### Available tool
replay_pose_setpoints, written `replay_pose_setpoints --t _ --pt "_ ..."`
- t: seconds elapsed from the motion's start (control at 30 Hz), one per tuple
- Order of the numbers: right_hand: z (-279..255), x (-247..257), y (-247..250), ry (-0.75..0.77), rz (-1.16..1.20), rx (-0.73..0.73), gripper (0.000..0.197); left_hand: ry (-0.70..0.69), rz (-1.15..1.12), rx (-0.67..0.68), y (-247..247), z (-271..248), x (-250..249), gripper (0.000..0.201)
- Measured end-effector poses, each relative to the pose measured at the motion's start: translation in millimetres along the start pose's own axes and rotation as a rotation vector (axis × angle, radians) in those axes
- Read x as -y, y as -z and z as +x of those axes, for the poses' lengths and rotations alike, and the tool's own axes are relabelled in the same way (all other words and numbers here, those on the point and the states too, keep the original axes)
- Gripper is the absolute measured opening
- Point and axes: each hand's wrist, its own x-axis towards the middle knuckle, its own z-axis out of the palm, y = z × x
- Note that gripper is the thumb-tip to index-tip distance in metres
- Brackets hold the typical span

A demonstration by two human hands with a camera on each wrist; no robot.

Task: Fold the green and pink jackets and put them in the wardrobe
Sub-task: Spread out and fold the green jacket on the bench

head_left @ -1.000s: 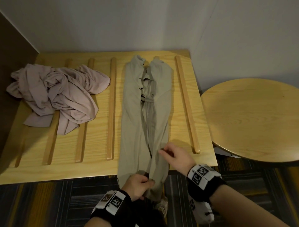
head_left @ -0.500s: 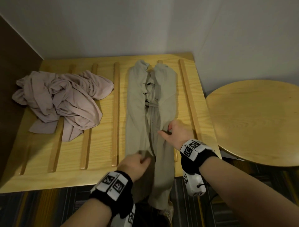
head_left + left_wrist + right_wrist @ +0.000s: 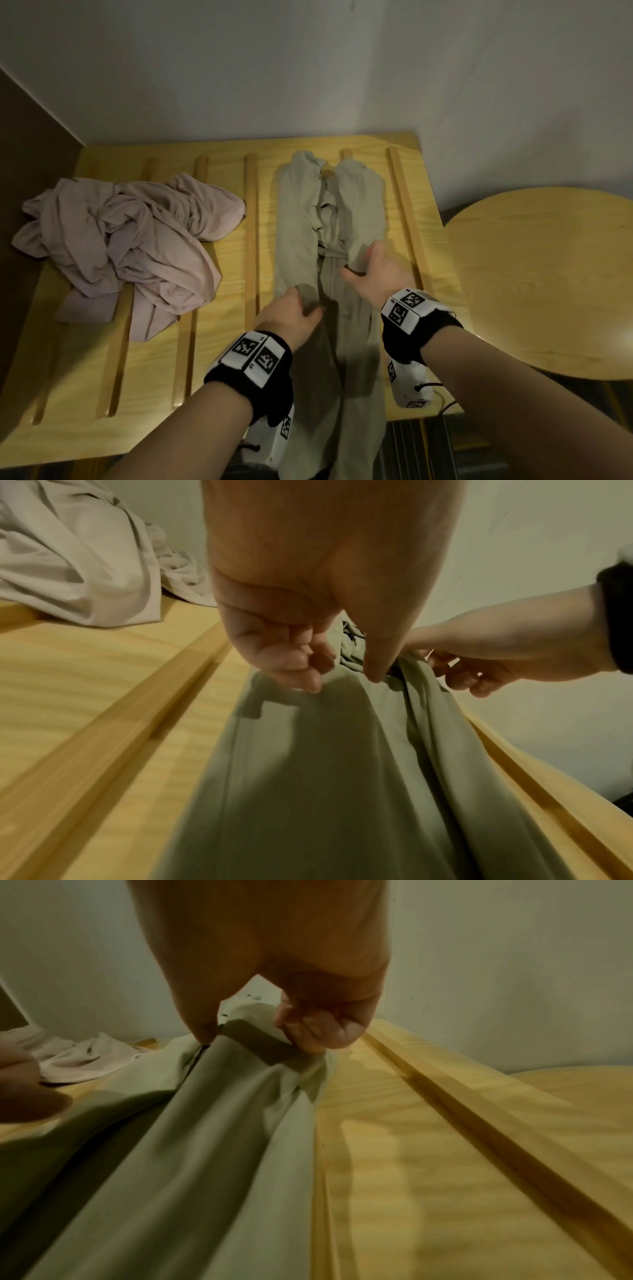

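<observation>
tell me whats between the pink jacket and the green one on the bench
One raised wooden slat and bare bench beside it lie between the pink jacket and the green jacket, clearest in the head view.

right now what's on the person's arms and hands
Both forearms are bare, with no sleeves or gloves. Each wrist wears a black band: left band, right band. Each carries white panels printed with black square-code markers. A white camera block with similar markers hangs under each wrist, with a thin black cord at the right one.
</observation>
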Motion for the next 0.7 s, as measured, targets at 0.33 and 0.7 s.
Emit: replay_pose_setpoints --t 0.33,0.7 --pt "41 13 1 -0.064 -0.004 0.015 0.019 0.0 0.007 0.045 30 46 -12 0.046" --pt "45 37 -22 0.133 0.003 -0.054 0.03 -0.237 -0.051 0.133 28 62 -21 0.024"
